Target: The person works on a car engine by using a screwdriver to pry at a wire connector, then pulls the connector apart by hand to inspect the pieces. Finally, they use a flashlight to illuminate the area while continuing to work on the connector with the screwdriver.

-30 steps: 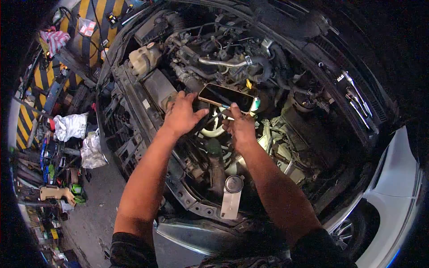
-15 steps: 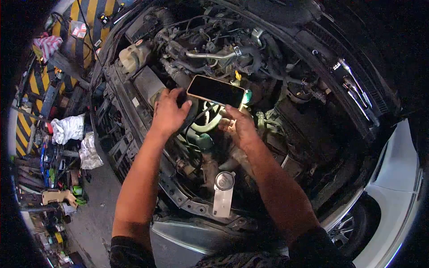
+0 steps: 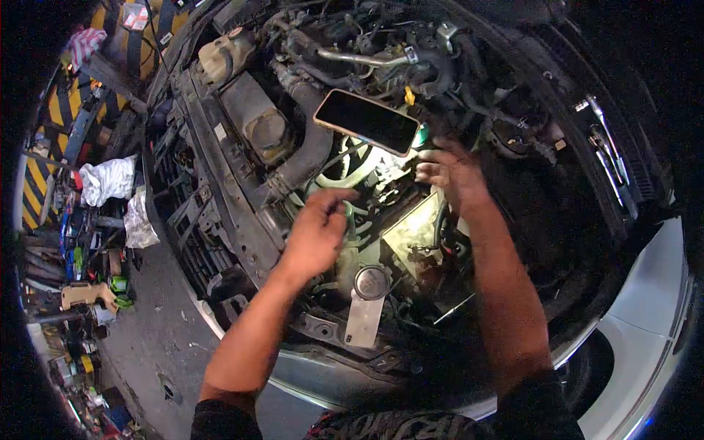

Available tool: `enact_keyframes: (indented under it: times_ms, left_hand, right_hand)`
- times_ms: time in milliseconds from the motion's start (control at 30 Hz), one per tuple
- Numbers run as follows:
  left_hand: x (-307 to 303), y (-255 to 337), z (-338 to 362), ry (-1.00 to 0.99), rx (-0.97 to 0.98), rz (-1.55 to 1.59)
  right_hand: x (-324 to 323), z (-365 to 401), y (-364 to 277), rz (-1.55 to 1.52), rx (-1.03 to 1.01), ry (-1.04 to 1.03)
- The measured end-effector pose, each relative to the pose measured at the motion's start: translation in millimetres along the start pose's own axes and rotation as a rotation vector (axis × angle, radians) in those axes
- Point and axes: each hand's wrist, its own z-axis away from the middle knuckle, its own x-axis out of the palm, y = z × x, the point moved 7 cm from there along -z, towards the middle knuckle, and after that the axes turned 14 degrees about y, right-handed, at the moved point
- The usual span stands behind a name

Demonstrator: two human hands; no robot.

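Observation:
A smartphone with a dark screen rests face up and tilted among the hoses of the engine bay; bright light shines from beneath it. My right hand is just beyond the phone's right end, somewhat blurred, its fingers apart with nothing seen in them. Lower down and to the left, my left hand is over the hoses with its index finger stretched out and the other fingers loosely bent. I see nothing in it. The light falls on a pale, flat-topped part, which looks like a battery, between my hands.
A round metal cap and a pale, flat rectangular object lie at the front edge of the bay. Ratchets and other metal tools lie on the right cowl. Tools and parts crowd the left side.
My right hand has left the phone's lower edge and moved right. My left hand has moved down and right, away from the phone's left end. The light now reaches the pale part.

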Motion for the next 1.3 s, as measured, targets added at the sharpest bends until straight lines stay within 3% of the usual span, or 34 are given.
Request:
enact_keyframes:
  times_ms: [133, 233, 300, 367, 433, 500, 600, 700, 733, 767, 900, 933, 1033, 1167, 1200, 1300]
  left_hand:
    - [53, -24, 7, -0.318, -0.261, 0.239]
    - [96, -44, -3, -0.403, -0.451, 0.321]
    - [119, -45, -17, -0.483, -0.262, 0.172]
    - [147, -61, -19, -0.545, -0.378, 0.150]
    - [175, -69, -33, -0.396, 0.080, -0.072]
    - [204, -89, -37, -0.382, -0.001, -0.103]
    - [235, -112, -42, -0.304, -0.081, 0.031]
    - [233, -112, -45, -0.112, -0.045, 0.027]
    - [234, -119, -43, -0.114, -0.211, 0.104]
    - [231, -118, -42, -0.084, -0.230, 0.102]
    - [223, -116, -47, 0.055, -0.244, 0.110]
    - [225, -120, -46, 0.089, -0.281, 0.122]
    - [233, -134, -49, 0.197, -0.373, 0.161]
    - [241, -143, -52, 0.216, -0.390, 0.217]
    - [241, -141, -53, 0.203, -0.410, 0.208]
    - [238, -137, -51, 0.201, -0.405, 0.198]
  right_hand:
    - [-42, -11, 7, 0.393, -0.150, 0.115]
    - [-41, -31, 33, 0.830, -0.283, 0.016]
    - [-40, -28, 38, 1.082, -0.580, 0.118]
    - [-35, -28, 51, 1.220, -0.969, 0.131]
    - [-28, -41, 67, 1.333, -0.968, 0.049]
    - [-20, -44, 73, 1.459, -0.985, 0.006]
    - [-13, -59, 69, 1.638, -0.776, 0.087]
    - [-11, -68, 73, 1.685, -0.701, 0.075]
    - [-11, -71, 73, 1.702, -0.664, 0.065]
    - [-9, -73, 73, 1.719, -0.627, 0.054]
    - [-14, -83, 74, 1.623, -0.638, 0.133]
    - [-13, -81, 72, 1.577, -0.751, 0.151]
    - [-11, -76, 72, 1.502, -0.920, -0.020]
    - [-9, -72, 71, 1.503, -0.791, -0.114]
    - [-8, -71, 70, 1.566, -0.656, -0.113]
    - [-6, -68, 70, 1.575, -0.675, -0.165]
